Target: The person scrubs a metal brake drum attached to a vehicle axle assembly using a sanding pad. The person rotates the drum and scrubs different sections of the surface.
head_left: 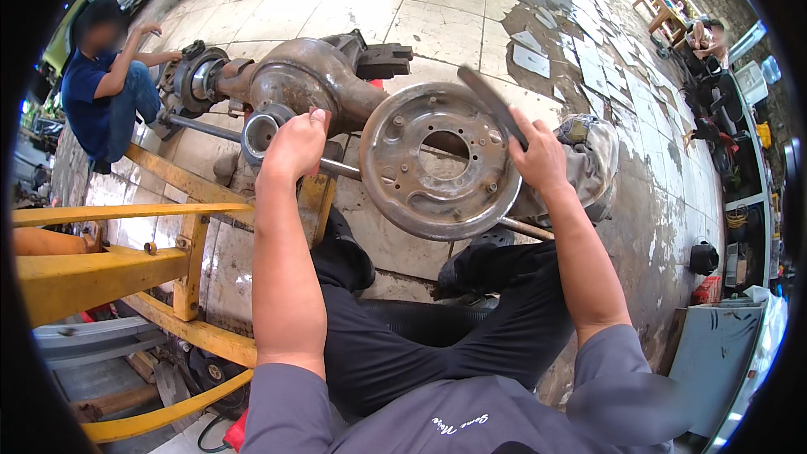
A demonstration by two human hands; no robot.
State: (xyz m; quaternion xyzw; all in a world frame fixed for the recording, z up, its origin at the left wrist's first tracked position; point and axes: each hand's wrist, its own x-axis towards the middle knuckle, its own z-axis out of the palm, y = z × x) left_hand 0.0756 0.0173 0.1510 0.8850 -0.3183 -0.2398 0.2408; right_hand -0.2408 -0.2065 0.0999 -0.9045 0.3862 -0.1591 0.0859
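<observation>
My left hand (296,147) is closed around a thin reddish-brown piece (317,116), mostly hidden by the fingers. Right beside that hand is a round, hollow metal hub (261,132); whether the hand touches it I cannot tell. My right hand (540,160) grips one end of a long, flat, dark metal bar that looks like a file (490,103), its far end tilted up and left. Under the bar stands a rusty round brake backing plate (395,185) with a central hole. Behind it lies a large rusty axle housing (294,76).
A yellow metal frame (192,265) stands at the left. A long metal rod (206,128) runs behind the hub. Another person (109,88) crouches at the far left by the axle end. Greyish cloth (588,160) lies right of the plate. Broken tiles (593,67) cover the floor beyond.
</observation>
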